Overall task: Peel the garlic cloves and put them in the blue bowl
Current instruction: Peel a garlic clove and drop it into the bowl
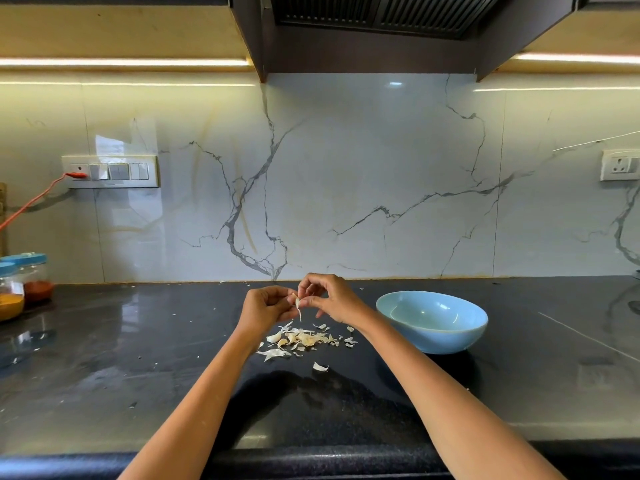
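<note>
Both hands are raised above the black counter, close together. My left hand (265, 306) grips a garlic clove (296, 301) by its fingertips, and the clove is mostly hidden. My right hand (330, 297) pinches a thin strip of white skin (299, 312) that hangs down from the clove. Under the hands lies a pile of garlic cloves and loose skins (301, 339). The blue bowl (433, 322) stands to the right of the pile, and its visible inside looks empty.
Two blue-lidded spice jars (20, 285) stand at the far left by the marble wall. A red cable (38, 199) runs to a switch panel on the wall. One stray skin (320, 367) lies nearer the counter's front edge (311, 455).
</note>
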